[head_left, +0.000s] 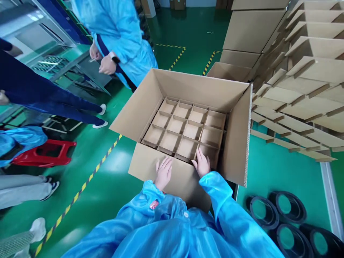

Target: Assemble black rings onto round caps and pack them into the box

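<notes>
A cardboard box (pixel 200 83) stands before me with its top flaps folded outward. Inside it sits a cardboard divider grid (pixel 185 123), its cells showing bare brown bottoms. My left hand (pixel 163 173) lies on the near flap (pixel 150 165) with fingers stretched out, holding nothing. At the near right corner of the grid, my right hand (pixel 202 163) touches the divider's edge, thumb apart from the fingers. The right-hand part of the grid is partly hidden behind that hand.
Stacked cardboard dividers (pixel 303 89) rise at the right, beside stacked boxes (pixel 252 30). Black rings (pixel 286 206) lie on the green floor at lower right. A co-worker in a blue coat (pixel 115 36) stands beyond the box. A red stool (pixel 48 152) is at left.
</notes>
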`<state>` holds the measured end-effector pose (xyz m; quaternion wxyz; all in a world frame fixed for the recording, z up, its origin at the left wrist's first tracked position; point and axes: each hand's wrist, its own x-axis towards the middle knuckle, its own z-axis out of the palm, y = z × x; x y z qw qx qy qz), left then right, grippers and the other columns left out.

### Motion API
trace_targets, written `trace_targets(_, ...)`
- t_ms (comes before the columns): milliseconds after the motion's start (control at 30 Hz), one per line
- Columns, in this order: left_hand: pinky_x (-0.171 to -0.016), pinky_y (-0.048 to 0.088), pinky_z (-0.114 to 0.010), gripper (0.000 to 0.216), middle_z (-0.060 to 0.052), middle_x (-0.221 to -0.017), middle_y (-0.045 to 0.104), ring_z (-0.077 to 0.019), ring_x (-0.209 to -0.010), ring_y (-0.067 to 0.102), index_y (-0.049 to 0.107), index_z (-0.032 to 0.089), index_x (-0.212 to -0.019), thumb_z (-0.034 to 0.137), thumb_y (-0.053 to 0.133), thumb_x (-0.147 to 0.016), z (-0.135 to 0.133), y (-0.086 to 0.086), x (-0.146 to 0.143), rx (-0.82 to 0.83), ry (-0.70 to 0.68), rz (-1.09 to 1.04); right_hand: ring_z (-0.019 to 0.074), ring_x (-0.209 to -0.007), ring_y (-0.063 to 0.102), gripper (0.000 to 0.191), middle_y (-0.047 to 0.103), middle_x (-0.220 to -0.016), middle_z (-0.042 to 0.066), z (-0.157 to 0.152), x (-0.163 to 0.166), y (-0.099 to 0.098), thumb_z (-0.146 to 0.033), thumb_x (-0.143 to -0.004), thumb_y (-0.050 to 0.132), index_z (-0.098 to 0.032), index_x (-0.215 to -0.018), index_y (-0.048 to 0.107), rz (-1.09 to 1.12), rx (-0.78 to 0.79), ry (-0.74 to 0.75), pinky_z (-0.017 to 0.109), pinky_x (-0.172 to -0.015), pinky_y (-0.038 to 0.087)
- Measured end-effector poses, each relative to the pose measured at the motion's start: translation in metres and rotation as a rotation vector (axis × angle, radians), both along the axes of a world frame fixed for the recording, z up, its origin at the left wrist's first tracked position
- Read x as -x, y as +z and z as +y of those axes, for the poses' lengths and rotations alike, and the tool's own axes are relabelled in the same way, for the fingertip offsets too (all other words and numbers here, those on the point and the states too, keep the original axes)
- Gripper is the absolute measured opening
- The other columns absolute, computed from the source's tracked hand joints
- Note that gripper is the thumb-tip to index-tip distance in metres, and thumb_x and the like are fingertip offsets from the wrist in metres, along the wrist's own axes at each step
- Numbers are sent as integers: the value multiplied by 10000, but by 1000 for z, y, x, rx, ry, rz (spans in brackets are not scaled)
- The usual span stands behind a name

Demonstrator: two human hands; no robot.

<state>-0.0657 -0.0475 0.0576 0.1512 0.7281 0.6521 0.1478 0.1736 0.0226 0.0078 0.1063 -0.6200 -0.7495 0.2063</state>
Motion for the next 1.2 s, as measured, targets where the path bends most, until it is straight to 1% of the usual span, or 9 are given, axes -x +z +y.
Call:
trace_targets(133,-1185,298,-580,400,-115,-1388,612,-246,-1324,542,580,205,-1329,215,371,-988,-6,0,-1,5,-57,-15,258,-1465,315,610,294,-1590,206,-4,4,1,-382,-1025,379,-51,-1536,339,-73,-44,61,462,-1204,259)
trace_targets(267,-1161,351,-568,383,-98,-1367,629,-238,-1310,554,615,215,-1279,207,368,-987,5,-4,3,11,-120,-50,262,-1381,435,598,483,-1487,166,-11,-1,4,-370,-1032,392,-125,-1568,291,-57,18,-9,535,-1212,193)
trace_targets(400,-1178,339,-557,369,-88,-1350,639,-231,-1318,542,630,220,-1250,200,369,-990,32,-11,16,31,-172,-98,232,-1285,520,569,643,-1298,121,-13,-1,10,-316,-1048,334,-148,-1585,251,-54,148,-33,506,-1207,205)
trace_targets(600,-1206,311,-538,368,-77,-1338,646,-220,-1313,537,631,210,-1237,173,369,-981,87,-15,26,50,-263,-195,278,-1296,493,604,573,-1405,131,-9,16,9,-334,-1029,381,-148,-1590,254,-191,251,-31,523,-1208,186)
trace_targets(800,-1197,348,-500,386,-74,-1311,653,-216,-1284,546,630,225,-1258,160,384,-968,120,-22,40,26,-240,-282,285,-1227,513,559,583,-1337,161,-12,2,11,-377,-1037,380,-122,-1535,386,-86,36,-166,465,-1125,371)
trace_targets(867,-1131,429,-473,390,-92,-1255,672,-225,-1219,578,643,203,-1239,137,390,-949,122,-26,52,12,-190,-293,290,-1217,511,506,590,-1312,158,-5,8,17,-353,-1042,373,-138,-1491,463,-36,-109,-173,449,-1073,429)
trace_targets(967,-1037,496,-451,367,-103,-1161,698,-230,-1120,607,664,180,-1183,113,399,-937,115,-28,71,-5,-136,-294,273,-1284,485,456,552,-1406,123,13,36,19,-260,-1047,337,-178,-1460,512,-12,-194,41,452,-1119,387)
trace_targets(1067,-991,524,-409,343,-87,-1106,714,-212,-1064,616,683,178,-1119,102,401,-941,97,-27,85,-9,-139,-291,270,-1394,402,473,467,-1516,82,26,71,12,-287,-1049,348,-190,-1496,467,-78,-125,280,475,-1179,308)
trace_targets(1200,-967,541,-343,351,-55,-1082,729,-180,-1039,630,701,195,-1079,84,404,-927,62,-22,98,9,-164,-261,269,-1433,367,501,386,-1569,58,23,88,-2,-316,-1031,381,-173,-1507,451,-182,-29,324,469,-1196,279)
